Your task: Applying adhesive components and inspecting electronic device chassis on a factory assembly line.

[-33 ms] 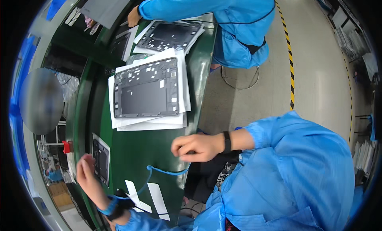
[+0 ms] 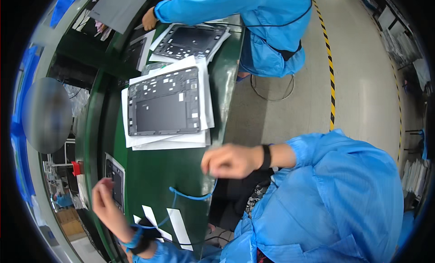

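My left hand (image 2: 107, 204), with a blue strap at its wrist, is raised beside a small dark panel (image 2: 118, 179) on a white sheet. Its fingers are loosely bent and apart, and nothing shows in them. Over the table's near edge hovers my right hand (image 2: 232, 161), blurred, its fingers curled inward; what they hold, if anything, is hidden. Farther up the table a dark tablet-like housing (image 2: 161, 113) with small white patches lies on stacked white sheets (image 2: 172, 142), touched by neither hand.
A blue coiled cord (image 2: 190, 197) and white strips (image 2: 180, 226) lie on the green table (image 2: 149, 172). At the far end a co-worker in blue (image 2: 272, 18) reaches past another dark housing (image 2: 188, 40). Yellow-black tape (image 2: 332, 82) runs along the floor.
My right hand has shifted slightly right and up. The left hand has moved a little down and right, its fingers more curled. The view has shifted slightly.
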The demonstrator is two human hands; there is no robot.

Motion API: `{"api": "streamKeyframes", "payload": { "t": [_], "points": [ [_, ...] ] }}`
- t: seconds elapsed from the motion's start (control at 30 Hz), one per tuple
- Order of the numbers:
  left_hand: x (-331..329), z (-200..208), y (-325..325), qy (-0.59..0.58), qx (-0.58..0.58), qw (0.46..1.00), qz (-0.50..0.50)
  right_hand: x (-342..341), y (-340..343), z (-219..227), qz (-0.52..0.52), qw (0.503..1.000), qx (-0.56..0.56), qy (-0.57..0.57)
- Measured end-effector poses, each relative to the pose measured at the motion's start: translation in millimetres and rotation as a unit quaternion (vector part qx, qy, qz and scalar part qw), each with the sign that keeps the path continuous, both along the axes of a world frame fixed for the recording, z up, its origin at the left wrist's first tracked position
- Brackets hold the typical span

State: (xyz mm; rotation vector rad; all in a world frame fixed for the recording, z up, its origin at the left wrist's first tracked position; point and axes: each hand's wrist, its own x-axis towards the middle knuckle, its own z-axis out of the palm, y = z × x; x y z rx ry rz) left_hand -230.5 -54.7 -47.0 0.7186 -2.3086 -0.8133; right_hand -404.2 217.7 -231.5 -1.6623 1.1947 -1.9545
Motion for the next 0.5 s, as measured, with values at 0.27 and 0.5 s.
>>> {"api": "streamKeyframes", "payload": {
  "t": [0.27,0.5],
  "points": [
    [-90,-109,171,-0.084,0.060,0.992,-0.076,-177,10,-8,-0.197,0.845,0.194,-0.458],
    [-125,-134,236,-0.065,0.033,0.988,-0.136,-218,-37,-14,-0.147,0.804,0.249,-0.519]
  ]
}}
